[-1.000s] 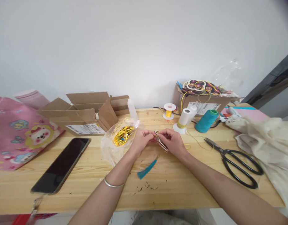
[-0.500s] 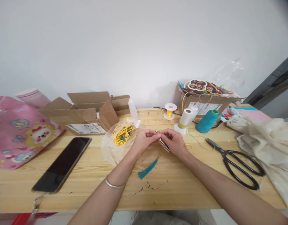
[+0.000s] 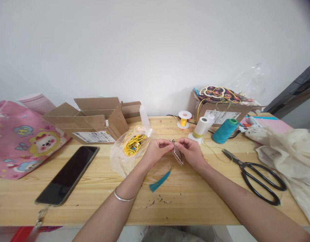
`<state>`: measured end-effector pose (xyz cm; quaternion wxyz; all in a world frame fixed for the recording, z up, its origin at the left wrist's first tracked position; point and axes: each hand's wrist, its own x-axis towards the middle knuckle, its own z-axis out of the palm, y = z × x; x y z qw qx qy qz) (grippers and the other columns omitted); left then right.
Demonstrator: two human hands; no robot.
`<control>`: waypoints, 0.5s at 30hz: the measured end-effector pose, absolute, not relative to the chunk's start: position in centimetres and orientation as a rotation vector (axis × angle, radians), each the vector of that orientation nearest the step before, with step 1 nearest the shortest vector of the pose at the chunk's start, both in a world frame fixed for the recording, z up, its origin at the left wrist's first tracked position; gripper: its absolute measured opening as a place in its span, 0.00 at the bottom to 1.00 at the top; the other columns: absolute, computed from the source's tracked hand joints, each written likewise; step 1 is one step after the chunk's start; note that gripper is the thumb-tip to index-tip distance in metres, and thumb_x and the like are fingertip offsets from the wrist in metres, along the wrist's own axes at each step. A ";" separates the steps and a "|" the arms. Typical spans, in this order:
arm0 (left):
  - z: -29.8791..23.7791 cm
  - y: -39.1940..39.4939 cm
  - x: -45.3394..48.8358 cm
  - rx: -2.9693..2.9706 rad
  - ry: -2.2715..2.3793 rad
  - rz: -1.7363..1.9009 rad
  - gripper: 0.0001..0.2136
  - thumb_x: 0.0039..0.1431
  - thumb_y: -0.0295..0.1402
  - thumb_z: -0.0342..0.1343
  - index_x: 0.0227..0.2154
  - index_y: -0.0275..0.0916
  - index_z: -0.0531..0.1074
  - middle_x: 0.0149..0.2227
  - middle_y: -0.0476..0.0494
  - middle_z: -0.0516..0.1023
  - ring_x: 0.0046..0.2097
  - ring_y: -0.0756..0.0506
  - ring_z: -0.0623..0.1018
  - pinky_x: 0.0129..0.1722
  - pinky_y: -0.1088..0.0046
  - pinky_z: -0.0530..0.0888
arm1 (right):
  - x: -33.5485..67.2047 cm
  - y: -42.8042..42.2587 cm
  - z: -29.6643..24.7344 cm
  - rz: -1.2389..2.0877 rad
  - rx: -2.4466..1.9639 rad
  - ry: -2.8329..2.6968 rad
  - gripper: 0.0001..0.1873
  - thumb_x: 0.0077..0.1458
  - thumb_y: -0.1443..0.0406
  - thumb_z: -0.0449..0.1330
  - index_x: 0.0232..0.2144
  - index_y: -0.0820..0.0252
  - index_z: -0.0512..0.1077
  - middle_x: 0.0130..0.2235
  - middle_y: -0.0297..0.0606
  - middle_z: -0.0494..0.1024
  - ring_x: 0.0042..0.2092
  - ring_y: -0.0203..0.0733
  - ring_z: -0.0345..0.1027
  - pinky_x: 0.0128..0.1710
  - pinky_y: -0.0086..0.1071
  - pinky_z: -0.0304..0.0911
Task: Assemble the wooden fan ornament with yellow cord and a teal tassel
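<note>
Above the middle of the wooden table, my left hand [image 3: 158, 150] and my right hand [image 3: 191, 153] meet with thumbs and fingers pinched together. Between them they hold a small flat patterned piece [image 3: 178, 156], dark and cream with a striped edge, its top end hidden by my fingertips. It hangs tilted down under my right thumb. Just below lies a teal tassel [image 3: 160, 181] with a short yellow loop. To the left of my left hand, a clear plastic bag [image 3: 118, 161] holds tangled yellow cord [image 3: 134, 144].
Black-handled scissors [image 3: 255, 174] and cream cloth [image 3: 283, 151] lie at right. Behind stand a teal thread cone [image 3: 225, 131], a white spool [image 3: 200, 127], a yellow thread spool [image 3: 184, 120] and a filled box [image 3: 220, 116]. Leftward are a phone [image 3: 69, 174], an open carton [image 3: 89, 124] and a pink bag [image 3: 31, 141].
The patterned piece has turned slightly, so more of its face shows. Both hands stay pinched on it in nearly the same place. The view has shifted a little.
</note>
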<state>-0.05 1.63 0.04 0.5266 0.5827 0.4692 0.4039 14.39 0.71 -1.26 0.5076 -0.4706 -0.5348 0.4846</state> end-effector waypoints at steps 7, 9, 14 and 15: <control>-0.3 1.6 0.0 1.445 1.110 0.913 0.09 0.41 0.35 0.58 0.24 0.34 0.74 0.25 0.46 0.77 0.27 0.50 0.73 0.30 0.75 0.69 | 15.7 1.1 0.2 1.123 -1.065 -1.090 0.09 0.38 0.62 0.62 0.20 0.61 0.67 0.20 0.28 0.67 0.23 0.28 0.59 0.26 0.25 0.57; -0.2 1.6 0.1 1.444 1.093 0.908 0.09 0.42 0.35 0.58 0.24 0.34 0.74 0.25 0.46 0.77 0.27 0.50 0.73 0.31 0.74 0.69 | 15.9 1.0 0.4 1.108 -1.062 -1.080 0.08 0.38 0.62 0.61 0.20 0.61 0.67 0.20 0.28 0.67 0.23 0.29 0.59 0.26 0.25 0.58; -0.1 1.4 0.3 1.414 1.002 0.939 0.10 0.40 0.33 0.59 0.28 0.35 0.73 0.28 0.46 0.76 0.30 0.50 0.73 0.33 0.73 0.69 | 15.7 0.7 0.7 1.021 -1.084 -1.148 0.09 0.40 0.60 0.60 0.22 0.60 0.68 0.22 0.29 0.68 0.25 0.31 0.60 0.28 0.27 0.59; -0.2 1.4 0.3 1.416 0.977 0.932 0.11 0.40 0.33 0.59 0.30 0.35 0.73 0.28 0.46 0.76 0.30 0.50 0.73 0.34 0.73 0.69 | 15.7 0.7 0.8 1.007 -1.084 -1.172 0.09 0.40 0.60 0.60 0.22 0.60 0.67 0.22 0.29 0.68 0.25 0.31 0.61 0.28 0.27 0.60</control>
